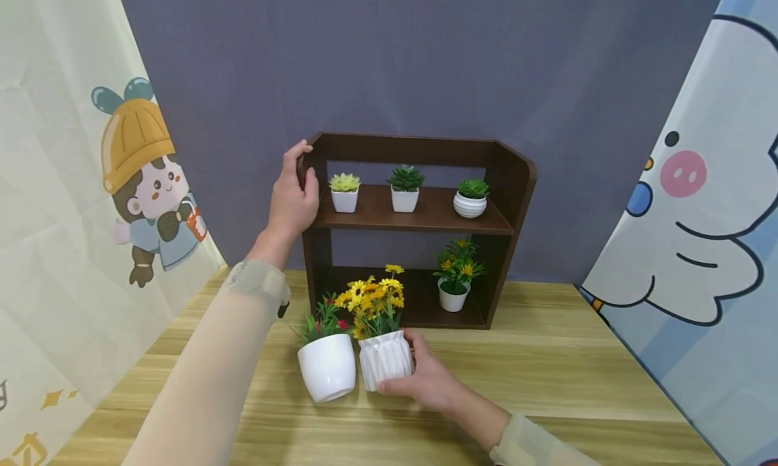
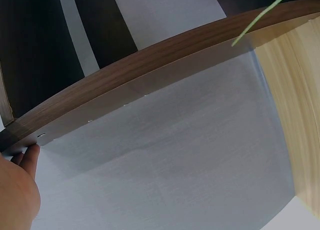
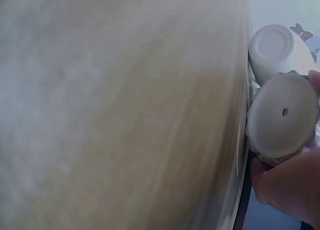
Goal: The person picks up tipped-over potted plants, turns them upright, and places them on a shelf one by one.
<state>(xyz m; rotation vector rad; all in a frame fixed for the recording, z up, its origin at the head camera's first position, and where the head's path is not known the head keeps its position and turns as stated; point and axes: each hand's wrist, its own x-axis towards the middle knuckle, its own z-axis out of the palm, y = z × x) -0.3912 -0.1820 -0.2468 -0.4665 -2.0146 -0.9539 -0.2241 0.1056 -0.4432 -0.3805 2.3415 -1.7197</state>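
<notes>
Gripping, in head view, our left hand (image 1: pixel 294 199) curls round the brown shelf's (image 1: pixel 419 213) left panel; our right hand (image 1: pixel 425 379) clasps the ribbed white pot (image 1: pixel 384 361) of yellow flowers on the table (image 1: pixel 547 385), touching a smooth white pot (image 1: pixel 327 368).
Left wrist: fingertips (image 2: pixel 31 157) touch the shelf panel (image 2: pixel 150 75).
Right wrist: fingers (image 3: pixel 287 190) wrap the ribbed pot's base (image 3: pixel 282 117).

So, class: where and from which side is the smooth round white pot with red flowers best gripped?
Grip the smooth pot round its bare wall below the rim, coming from its left. The flowers crowd the top, and the ribbed pot, held by the right hand, blocks its right.

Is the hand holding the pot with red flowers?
No, the right hand grips the ribbed pot of yellow flowers beside it.
</notes>
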